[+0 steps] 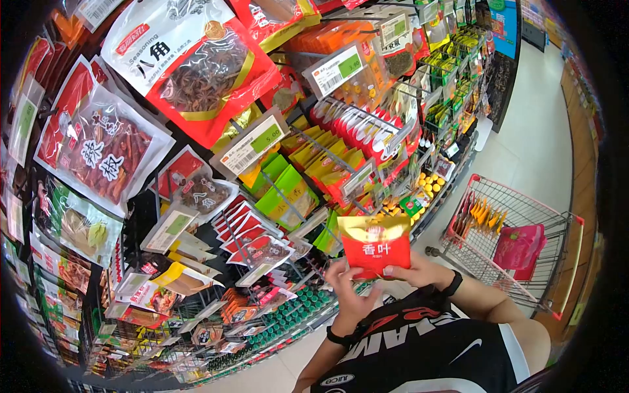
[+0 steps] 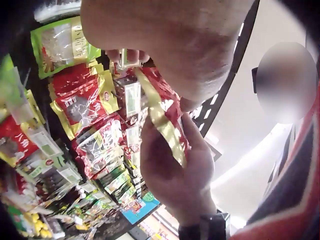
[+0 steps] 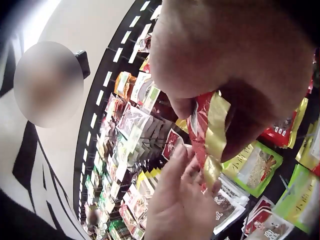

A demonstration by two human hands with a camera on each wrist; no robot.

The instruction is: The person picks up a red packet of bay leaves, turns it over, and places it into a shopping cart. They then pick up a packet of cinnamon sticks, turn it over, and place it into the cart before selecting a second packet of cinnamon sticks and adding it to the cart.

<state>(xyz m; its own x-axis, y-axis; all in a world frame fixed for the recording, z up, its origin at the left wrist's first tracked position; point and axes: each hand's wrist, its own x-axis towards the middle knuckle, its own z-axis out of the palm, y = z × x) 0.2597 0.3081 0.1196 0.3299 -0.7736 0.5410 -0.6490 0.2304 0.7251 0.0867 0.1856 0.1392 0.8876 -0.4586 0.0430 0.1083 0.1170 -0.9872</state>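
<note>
Red-and-gold packet (image 1: pixel 375 243): held upright between left hand (image 1: pixel 350 288) and right hand (image 1: pixel 419 270), both pinching its lower part; grip lightly there to keep the lettering (image 1: pixel 376 249) uncovered. Both wrist views present the gold band (image 2: pixel 161 120) obliquely; only the head view shows the lettering and, well apart, the cart (image 1: pixel 557 262).

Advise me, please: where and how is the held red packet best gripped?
The red packet is probably best gripped at its lower corners from below, thumb in front, fingers behind: it is a flat pouch with its gold edge uppermost in the head view, and this leaves its printed front mostly uncovered.
</note>
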